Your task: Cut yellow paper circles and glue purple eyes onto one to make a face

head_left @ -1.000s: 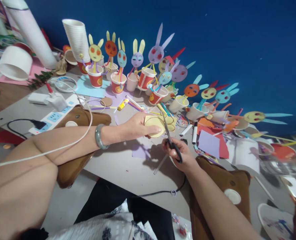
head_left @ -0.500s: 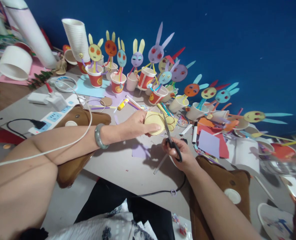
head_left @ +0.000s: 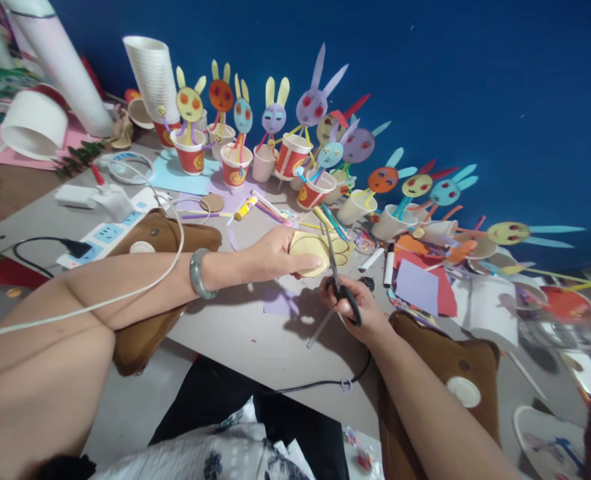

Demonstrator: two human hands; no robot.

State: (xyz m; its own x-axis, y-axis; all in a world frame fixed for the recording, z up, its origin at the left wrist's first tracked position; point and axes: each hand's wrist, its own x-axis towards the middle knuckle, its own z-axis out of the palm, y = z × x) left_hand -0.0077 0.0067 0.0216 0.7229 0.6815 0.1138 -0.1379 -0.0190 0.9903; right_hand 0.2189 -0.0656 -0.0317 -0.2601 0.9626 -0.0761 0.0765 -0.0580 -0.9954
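Observation:
My left hand (head_left: 275, 253) pinches a piece of yellow paper (head_left: 305, 253) between thumb and fingers, above the table. Dark round outlines are drawn on the paper, a large one near my thumb and smaller ones to the right. My right hand (head_left: 358, 303) is closed around the black handles of a pair of scissors (head_left: 344, 290). The scissor blades point away from me and lie across the paper, between the large outline and the smaller ones. How deep the cut runs I cannot tell.
Several paper cups with rabbit-faced figures (head_left: 312, 110) line the blue wall. A cup stack (head_left: 150, 73) and a power strip (head_left: 105, 233) are at left. Brown cushions (head_left: 440, 393) lie near both arms. Purple paper (head_left: 418, 287) and markers (head_left: 389, 265) lie at right.
The paper has tilted and lowered slightly in my left hand. My right hand and the scissors have shifted a little left and down, with the blades still across the paper.

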